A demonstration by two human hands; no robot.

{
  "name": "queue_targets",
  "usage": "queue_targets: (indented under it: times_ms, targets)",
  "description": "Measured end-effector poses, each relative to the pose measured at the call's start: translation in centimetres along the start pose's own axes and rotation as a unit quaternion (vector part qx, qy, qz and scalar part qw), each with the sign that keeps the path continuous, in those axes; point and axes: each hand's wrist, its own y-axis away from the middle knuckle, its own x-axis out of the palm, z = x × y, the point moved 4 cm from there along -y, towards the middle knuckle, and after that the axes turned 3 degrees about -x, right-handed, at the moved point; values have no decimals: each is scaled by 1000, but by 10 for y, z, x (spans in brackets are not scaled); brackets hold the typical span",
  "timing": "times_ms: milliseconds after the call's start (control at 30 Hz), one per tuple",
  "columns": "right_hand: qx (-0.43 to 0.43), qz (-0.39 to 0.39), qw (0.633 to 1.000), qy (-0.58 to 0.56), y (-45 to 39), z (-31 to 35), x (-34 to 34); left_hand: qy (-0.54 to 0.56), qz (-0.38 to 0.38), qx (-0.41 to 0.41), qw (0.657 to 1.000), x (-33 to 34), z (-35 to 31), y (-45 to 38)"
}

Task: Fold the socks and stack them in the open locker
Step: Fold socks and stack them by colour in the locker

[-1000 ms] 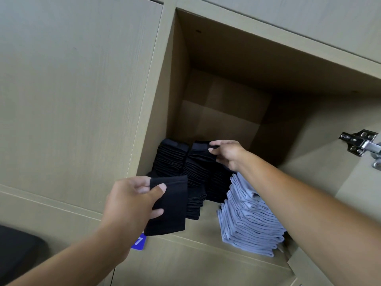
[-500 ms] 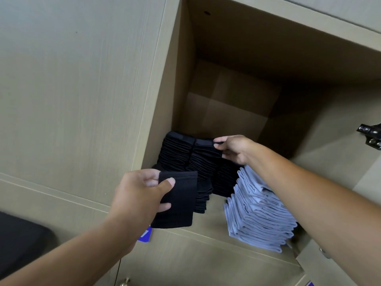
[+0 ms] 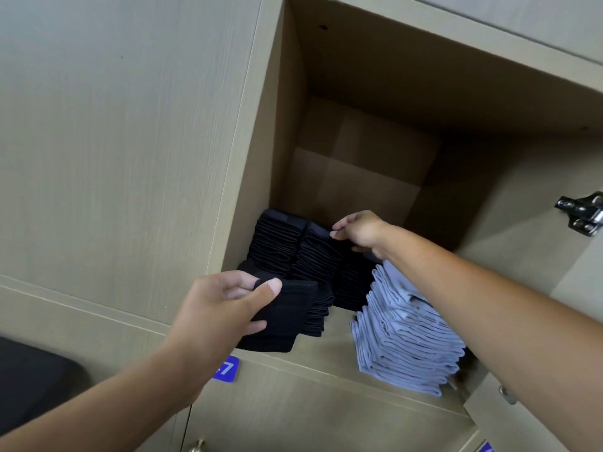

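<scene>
The open locker [image 3: 359, 164] is a beige wooden cubby. Inside at the left stand tall stacks of folded black socks [image 3: 287, 246], and a leaning stack of folded light-blue socks [image 3: 404, 337] fills the front right. My left hand [image 3: 225, 308] grips a folded black sock [image 3: 284, 318] between thumb and fingers, just in front of the locker's lower edge. My right hand [image 3: 359, 231] reaches into the locker and pinches the top sock of the middle black stack.
A closed locker door [image 3: 114, 125] lies to the left. The open door's metal hinge [image 3: 584, 213] sticks out at the right. A blue number tag [image 3: 225, 368] marks the lower edge. Something dark [image 3: 29, 376] sits at bottom left. A brass knob [image 3: 195, 446] shows below.
My left hand carried the folded black sock up and a little right, closer to the locker opening. My right hand stayed on top of the black stack.
</scene>
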Motion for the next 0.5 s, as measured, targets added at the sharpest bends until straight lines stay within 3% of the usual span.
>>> queue_targets:
  times_ms: [200, 333, 500]
  targets:
    - [-24, 15, 992, -120, 35, 13, 0, 1, 26, 31, 999, -5, -14, 8]
    - [-3, 87, 945, -314, 79, 20, 17, -83, 34, 99, 991, -5, -29, 18]
    - [-14, 149, 936, -319, 125, 18, 46, -156, 43, 189, 969, -10, -40, 24]
